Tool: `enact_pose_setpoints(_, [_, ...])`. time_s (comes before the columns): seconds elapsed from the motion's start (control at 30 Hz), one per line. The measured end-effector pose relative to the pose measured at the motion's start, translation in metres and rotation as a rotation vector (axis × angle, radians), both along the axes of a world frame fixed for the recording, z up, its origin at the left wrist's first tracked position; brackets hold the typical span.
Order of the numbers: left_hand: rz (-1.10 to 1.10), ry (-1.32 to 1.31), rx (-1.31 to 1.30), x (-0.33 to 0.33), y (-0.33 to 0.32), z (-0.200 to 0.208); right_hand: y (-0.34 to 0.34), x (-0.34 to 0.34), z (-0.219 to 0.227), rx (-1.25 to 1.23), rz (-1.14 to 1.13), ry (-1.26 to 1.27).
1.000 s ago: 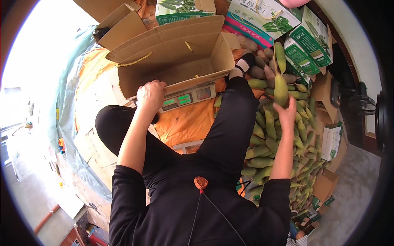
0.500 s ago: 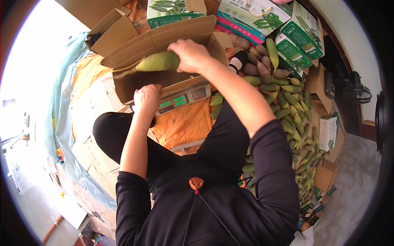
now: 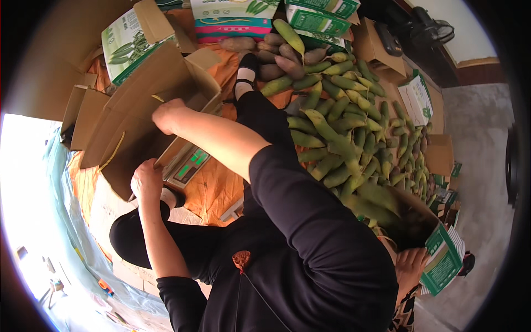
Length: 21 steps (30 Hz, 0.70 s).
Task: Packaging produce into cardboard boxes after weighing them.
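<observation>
- The right hand (image 3: 167, 114) now reaches over the rim of the open cardboard box (image 3: 138, 110); the long green fruit it carried half a second ago no longer shows in its grip, so by the look of it the fruit has gone into the box, whose inside is hidden from view.
- Whether the right fingers are spread or closed cannot be told; they dip behind the box wall.
- The left hand (image 3: 145, 180) has stayed at the box's near lower edge, fingers curled against it, steadying it.
- The box rests on a scale (image 3: 188, 164) with a green display.
- To the right, the heap of green fruit (image 3: 343, 138) lies on the orange sheet (image 3: 213, 191), beside printed cartons (image 3: 235, 14).
</observation>
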<state>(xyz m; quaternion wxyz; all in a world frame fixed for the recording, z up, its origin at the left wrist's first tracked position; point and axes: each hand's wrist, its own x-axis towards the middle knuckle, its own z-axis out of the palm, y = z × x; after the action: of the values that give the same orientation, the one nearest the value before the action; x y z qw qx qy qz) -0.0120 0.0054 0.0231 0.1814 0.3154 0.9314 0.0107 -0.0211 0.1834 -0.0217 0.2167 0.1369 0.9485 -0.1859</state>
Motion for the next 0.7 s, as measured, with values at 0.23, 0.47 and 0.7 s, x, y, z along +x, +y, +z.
enact_pose_setpoints(0.23, [0.038,0.001,0.044,0.002,-0.004,0.004,0.037,0.082,0.093,-0.430,-0.072,0.683])
enact_pose_setpoints(0.47, [-0.025,0.006,0.066,0.001,0.002,-0.008,0.101,0.214,0.053,-0.438,-0.621,0.897])
enact_pose_setpoints(0.7, [-0.049,0.036,0.097,-0.008,-0.006,-0.020,0.092,0.352,-0.090,-0.209,-1.041,0.599])
